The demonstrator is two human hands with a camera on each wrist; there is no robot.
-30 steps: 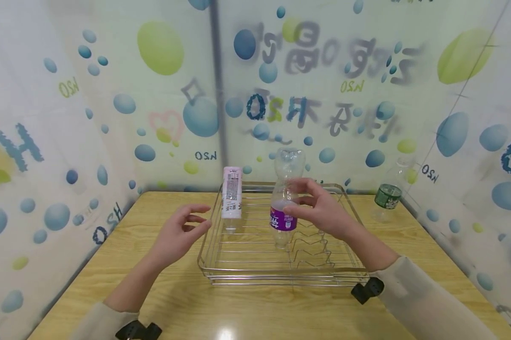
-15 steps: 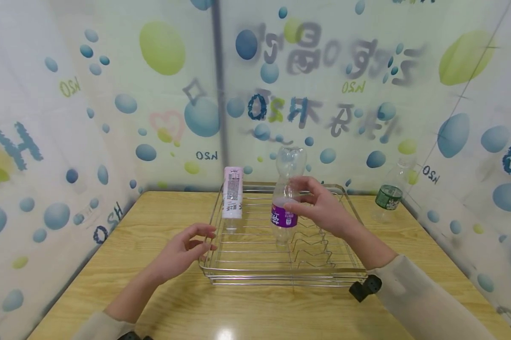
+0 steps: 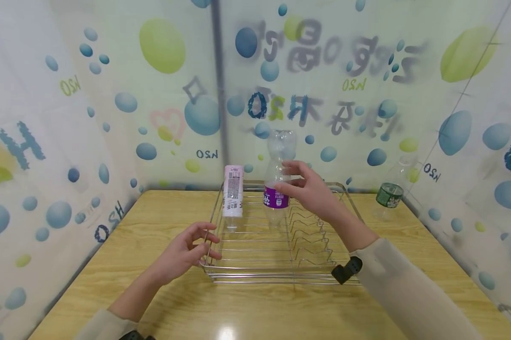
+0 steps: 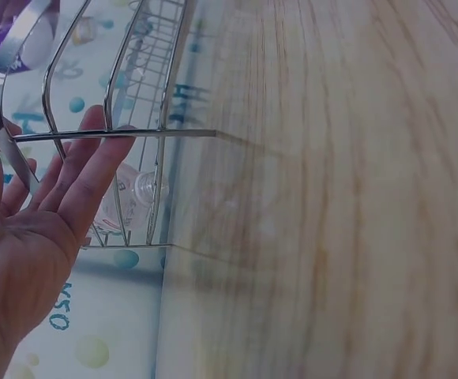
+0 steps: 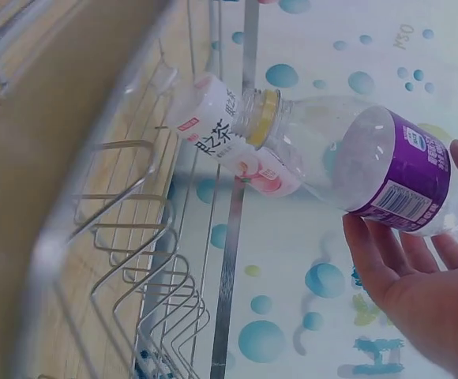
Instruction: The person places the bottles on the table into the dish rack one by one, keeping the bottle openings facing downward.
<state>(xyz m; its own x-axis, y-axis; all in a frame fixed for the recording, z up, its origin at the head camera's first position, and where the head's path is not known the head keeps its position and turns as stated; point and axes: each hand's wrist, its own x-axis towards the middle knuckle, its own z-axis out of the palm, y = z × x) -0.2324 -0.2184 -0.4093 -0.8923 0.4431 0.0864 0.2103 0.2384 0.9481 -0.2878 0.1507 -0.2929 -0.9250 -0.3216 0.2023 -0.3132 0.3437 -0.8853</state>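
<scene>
My right hand [image 3: 308,191] holds a clear plastic bottle with a purple label [image 3: 276,195] upside down over the wire dish rack [image 3: 255,268]. The right wrist view shows thumb and fingers on either side of the purple-labelled bottle [image 5: 407,170], its neck with a yellow ring pointing toward the rack. At the rack's front left corner, my left hand [image 3: 176,255] has thumb and fingers around the rim; in the left wrist view its fingertips [image 4: 95,118] lie against the wires. A pink-and-white labelled bottle [image 3: 233,191] stands neck down in the rack's left part.
A clear bottle with a green label [image 3: 389,195] stands upright at the table's back right. Zigzag wire dividers [image 3: 310,236] fill the rack's right half. A patterned curtain [image 3: 174,118] closes off the back and sides of the wooden table [image 3: 259,311].
My left hand has moved forward onto the rack's front left corner. My right hand has lifted the purple-labelled bottle and moved it slightly left and away over the rack.
</scene>
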